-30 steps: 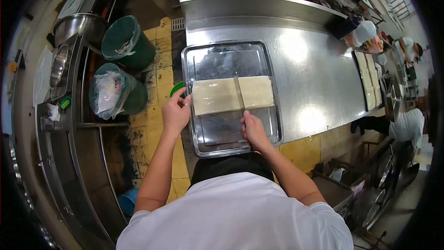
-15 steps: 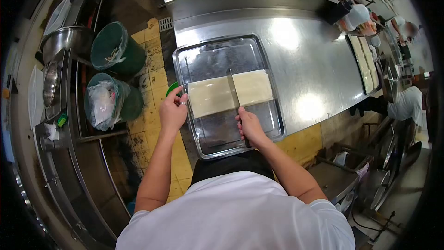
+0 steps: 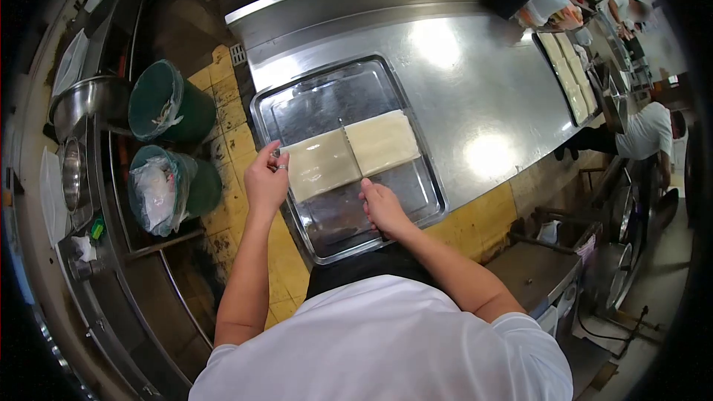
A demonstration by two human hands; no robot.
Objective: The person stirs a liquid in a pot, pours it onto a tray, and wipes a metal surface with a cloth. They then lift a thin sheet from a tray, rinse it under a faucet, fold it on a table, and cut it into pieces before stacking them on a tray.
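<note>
A pale, flat dough slab [image 3: 319, 165] lies across the metal tray [image 3: 319, 100], glossy on its left part. My right hand [image 3: 382, 206] is closed round the handle of a knife. The long knife blade [image 3: 350, 147] points away from me and crosses the slab near its middle, with a smooth pale piece to its right. At the left rim of the tray, my left hand [image 3: 266, 182] has thumb and fingers bent round the edge, beside the slab's left end. A ring shows on one finger.
The tray rests on a steel table [image 3: 475, 82] with a raised back edge. Two green bins [image 3: 194, 115] stand at left by steel shelving. Another tray [image 3: 575, 108] with pale slabs lies at the table's far right. A person in white [image 3: 642, 130] is nearby on the right.
The view has shifted, so the tray appears farther left and slightly turned. Both hands keep nearly the same places at the tray. A green thing by my left hand no longer shows.
</note>
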